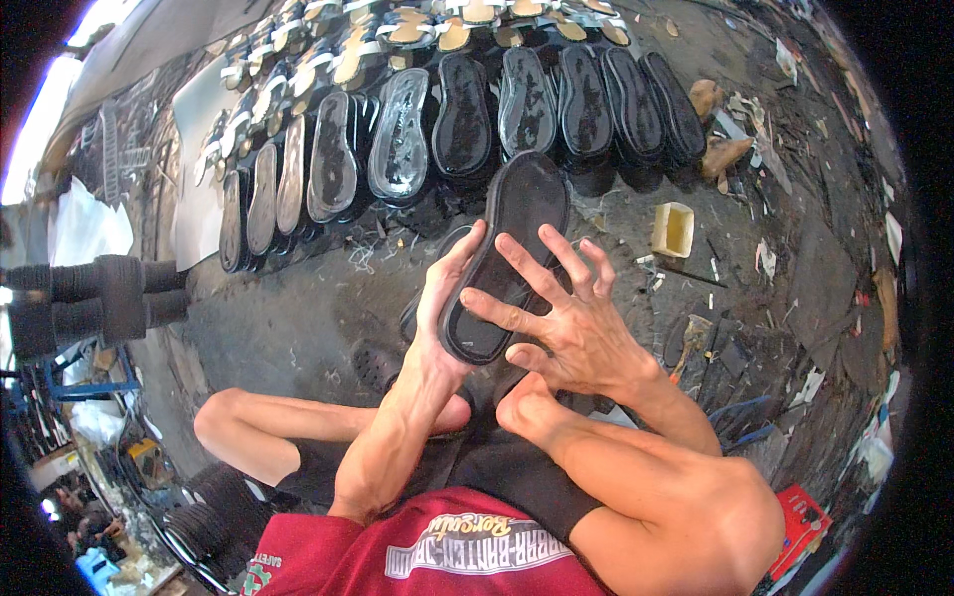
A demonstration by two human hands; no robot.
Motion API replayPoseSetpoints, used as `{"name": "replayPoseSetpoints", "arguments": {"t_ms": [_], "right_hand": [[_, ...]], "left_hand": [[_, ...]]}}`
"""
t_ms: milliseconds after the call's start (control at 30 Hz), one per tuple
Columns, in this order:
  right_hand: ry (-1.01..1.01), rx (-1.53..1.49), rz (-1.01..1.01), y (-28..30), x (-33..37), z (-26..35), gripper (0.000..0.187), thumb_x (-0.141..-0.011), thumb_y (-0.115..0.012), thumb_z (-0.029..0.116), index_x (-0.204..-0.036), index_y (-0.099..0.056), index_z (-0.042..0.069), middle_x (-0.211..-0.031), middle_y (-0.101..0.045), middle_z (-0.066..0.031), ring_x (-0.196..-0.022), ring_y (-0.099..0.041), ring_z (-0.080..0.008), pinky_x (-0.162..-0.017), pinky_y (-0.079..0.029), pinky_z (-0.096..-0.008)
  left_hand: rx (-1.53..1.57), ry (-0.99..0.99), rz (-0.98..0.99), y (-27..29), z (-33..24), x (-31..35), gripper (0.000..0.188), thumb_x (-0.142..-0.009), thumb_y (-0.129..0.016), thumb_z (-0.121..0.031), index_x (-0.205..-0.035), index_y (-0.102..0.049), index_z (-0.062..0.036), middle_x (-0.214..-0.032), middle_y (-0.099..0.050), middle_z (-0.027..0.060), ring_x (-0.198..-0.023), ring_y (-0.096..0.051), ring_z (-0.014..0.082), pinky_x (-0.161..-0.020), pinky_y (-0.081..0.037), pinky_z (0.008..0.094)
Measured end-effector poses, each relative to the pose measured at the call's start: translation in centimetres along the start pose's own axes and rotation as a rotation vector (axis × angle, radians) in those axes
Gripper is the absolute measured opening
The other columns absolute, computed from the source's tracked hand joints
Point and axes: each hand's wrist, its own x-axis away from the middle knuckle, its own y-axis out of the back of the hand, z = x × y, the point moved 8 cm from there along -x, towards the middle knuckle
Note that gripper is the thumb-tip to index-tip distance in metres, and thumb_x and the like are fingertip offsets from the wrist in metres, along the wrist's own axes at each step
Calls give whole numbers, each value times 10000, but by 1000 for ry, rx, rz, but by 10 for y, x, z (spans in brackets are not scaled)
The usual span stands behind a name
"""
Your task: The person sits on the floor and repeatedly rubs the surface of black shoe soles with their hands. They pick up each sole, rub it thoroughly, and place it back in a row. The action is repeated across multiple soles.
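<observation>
A black shoe sole [531, 204] with a raised rim is held up in front of me, its long axis tilted slightly right at the far end. My left hand [437, 313] grips it along the left edge of its near half, thumb side up. Over the sole's near half, my right hand [576, 328] has its fingers spread apart. Some of its fingertips overlap the sole's inner face; whether they touch it I cannot tell. Below the held sole, part of another dark sole [409, 316] shows, mostly hidden by my left hand.
Stacks of black soles [462, 114] stand in a curved row ahead, some glossy. Behind them lie several sandals [407, 32] with pale footbeds. A yellowish open box [674, 229] and a brush [693, 338] lie to the right. Black rolled stacks [94, 298] stand left.
</observation>
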Motion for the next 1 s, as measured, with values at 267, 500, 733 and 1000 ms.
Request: {"name": "replayPoseSetpoints", "arguments": {"t_ms": [267, 500, 733, 1000], "right_hand": [[82, -22, 33, 0, 1, 4, 531, -1111, -271, 698, -1549, -534, 556, -1797, -253, -28, -1640, -109, -330, -1287, -4, -587], [212, -43, -26, 3, 0, 3, 497, -1076, -383, 714, -1513, -570, 569, -1786, -280, -30, -1647, -117, -314, -1303, 12, -561], [164, -394, -74, 25, 0, -10, 649, -915, -772, 452, -1525, -570, 540, -1735, -392, -37, -1596, -304, -295, -1273, -82, -567], [-70, -436, -195, 29, -7, -22, 964, -720, -956, 403, -1569, -548, 201, -1486, -652, -61, -1356, -634, -230, -1217, -195, -531]], "left_hand": [[105, 51, -27, -5, 6, 8, 427, -1100, -582, -433, -1327, -691, -88, -1187, -766, 148, -943, -780, 294, -807, -679, 446], [-134, -16, 291, -23, 7, 5, 424, -1098, -570, -285, -1464, -559, -70, -1395, -614, 151, -1171, -644, 278, -992, -562, 423], [-255, 40, -107, 1, 1, 14, 365, -1096, -585, -354, -1321, -674, -81, -1186, -750, 146, -997, -761, 284, -856, -657, 434], [-568, -349, 76, 8, -7, 13, 993, -1053, -134, -800, -1682, -340, -60, -1508, -625, 113, -1392, -600, 259, -1236, -394, 464]]}}
